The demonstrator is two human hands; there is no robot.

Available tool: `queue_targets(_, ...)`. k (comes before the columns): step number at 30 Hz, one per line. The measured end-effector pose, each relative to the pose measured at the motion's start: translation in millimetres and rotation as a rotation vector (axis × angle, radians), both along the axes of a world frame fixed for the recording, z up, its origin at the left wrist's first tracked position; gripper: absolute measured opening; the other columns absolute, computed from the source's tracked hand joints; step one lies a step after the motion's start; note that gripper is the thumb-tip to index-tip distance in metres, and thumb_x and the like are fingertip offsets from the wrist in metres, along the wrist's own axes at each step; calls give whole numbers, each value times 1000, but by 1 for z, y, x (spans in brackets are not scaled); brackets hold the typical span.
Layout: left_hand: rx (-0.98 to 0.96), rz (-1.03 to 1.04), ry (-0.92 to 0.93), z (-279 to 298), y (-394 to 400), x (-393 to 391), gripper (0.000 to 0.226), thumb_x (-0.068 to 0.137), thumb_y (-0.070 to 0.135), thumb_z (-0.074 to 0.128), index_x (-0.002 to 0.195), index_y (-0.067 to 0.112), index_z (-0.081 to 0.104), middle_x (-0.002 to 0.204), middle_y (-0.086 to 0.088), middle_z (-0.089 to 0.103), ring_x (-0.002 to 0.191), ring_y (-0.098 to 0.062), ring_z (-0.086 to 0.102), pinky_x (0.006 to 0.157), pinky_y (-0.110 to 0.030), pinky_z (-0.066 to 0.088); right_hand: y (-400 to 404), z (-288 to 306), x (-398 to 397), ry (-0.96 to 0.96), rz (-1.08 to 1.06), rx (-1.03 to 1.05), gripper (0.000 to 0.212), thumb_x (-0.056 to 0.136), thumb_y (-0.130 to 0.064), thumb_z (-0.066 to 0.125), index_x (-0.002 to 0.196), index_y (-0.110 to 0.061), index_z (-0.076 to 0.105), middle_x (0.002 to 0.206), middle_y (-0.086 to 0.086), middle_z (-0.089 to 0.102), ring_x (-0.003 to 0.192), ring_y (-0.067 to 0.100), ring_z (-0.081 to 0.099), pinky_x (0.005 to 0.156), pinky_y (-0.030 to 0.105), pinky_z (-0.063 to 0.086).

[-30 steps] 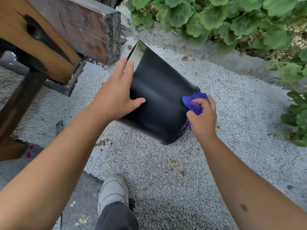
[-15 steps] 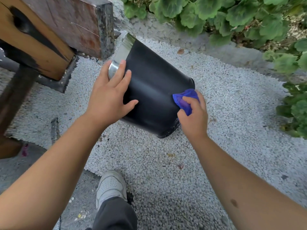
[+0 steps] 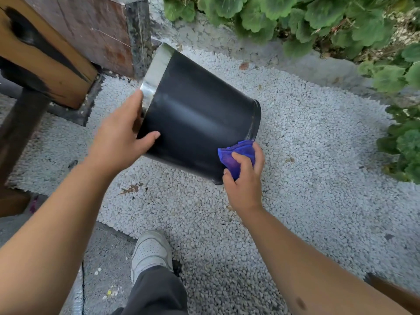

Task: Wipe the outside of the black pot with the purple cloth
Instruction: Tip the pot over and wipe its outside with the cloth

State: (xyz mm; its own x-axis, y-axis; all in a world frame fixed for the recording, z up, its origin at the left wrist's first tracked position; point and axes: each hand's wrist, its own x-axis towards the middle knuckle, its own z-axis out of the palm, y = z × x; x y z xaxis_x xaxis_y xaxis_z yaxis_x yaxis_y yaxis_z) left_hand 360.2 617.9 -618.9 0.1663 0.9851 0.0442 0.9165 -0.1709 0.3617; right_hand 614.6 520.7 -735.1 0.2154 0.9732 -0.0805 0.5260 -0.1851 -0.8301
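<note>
The black pot (image 3: 195,114) with a silver rim band is tilted, its mouth toward the upper left and its base resting on white gravel at the lower right. My left hand (image 3: 118,142) grips the pot at the rim, thumb across the black wall and fingers over the rim edge. My right hand (image 3: 245,178) holds the bunched purple cloth (image 3: 236,155) and presses it against the pot's lower wall near the base. The inside of the pot is hidden.
A heavy wooden and stone bench structure (image 3: 75,42) stands close to the upper left of the pot. Green leafy plants (image 3: 318,21) line the top and right edge. White gravel (image 3: 318,167) covers the ground; my shoe (image 3: 151,251) stands below.
The pot has turned and tilted further, showing more of its wall. My left hand slid from the wall to the rim. My right hand moved the cloth down toward the base's near side.
</note>
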Motion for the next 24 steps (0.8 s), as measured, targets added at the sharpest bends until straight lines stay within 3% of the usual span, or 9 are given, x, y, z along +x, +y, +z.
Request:
queue_targets(2,-18,-37,-18,-1,-9,2,46,80,19,72,113,19,39,101,2,51,84,-19,47,61,-30,39,5,2,1,69,-42,29,44,81,-11,70,111,-38,52,158,-8,14,123,-28,23,84,-5,31)
queue_targets(4,-13,-111,-13,2,-10,7,54,83,6,67,129,16,42,128,-3,49,103,-26,51,71,-29,37,17,11,7,218,-151,11,39,77,-3,69,97,-34,56,149,1,31,119,-6,49,80,2,43)
queue_targets(6,14,-119,-27,11,-1,17,59,84,2,65,138,17,46,145,-4,46,119,-28,53,85,-24,37,33,23,19,357,-215,5,33,74,1,63,86,-30,62,131,1,45,82,10,68,57,20,54)
queue_targets(8,47,-105,-110,27,14,31,59,87,2,65,142,14,49,156,-9,38,133,-25,50,105,-16,32,48,36,36,426,-242,-25,34,72,-2,59,79,-35,64,119,2,54,57,11,66,46,26,50)
queue_targets(10,111,-151,-169,46,32,39,54,88,9,63,141,15,52,154,-9,38,130,-18,51,106,-9,32,67,49,53,462,-271,-101,30,69,-9,58,79,-36,65,105,6,66,49,11,62,48,26,47)
queue_targets(14,-43,-213,-371,69,47,30,62,83,36,65,141,24,51,156,3,35,143,-7,36,116,-30,34,100,64,76,620,-167,-244,21,65,-15,61,73,-33,69,67,-9,65,58,13,57,59,28,46)
queue_targets(18,-211,-193,83,52,32,24,77,80,43,75,147,16,46,163,-5,21,149,-25,24,119,-29,16,103,62,72,458,75,-348,22,65,-20,59,76,-38,67,57,-6,63,51,13,56,52,22,45)
queue_targets(22,-172,-213,171,51,30,32,66,82,52,64,141,25,53,165,-2,16,150,-43,4,119,-60,9,107,58,71,459,47,-364,22,66,-19,58,75,-37,68,56,-9,61,49,11,56,47,18,43)
queue_targets(24,-192,-206,195,53,37,41,62,86,53,61,141,26,53,163,0,22,150,-40,7,117,-63,12,113,61,77,420,70,-425,22,67,-21,59,77,-38,68,57,-11,63,50,10,59,47,21,45)
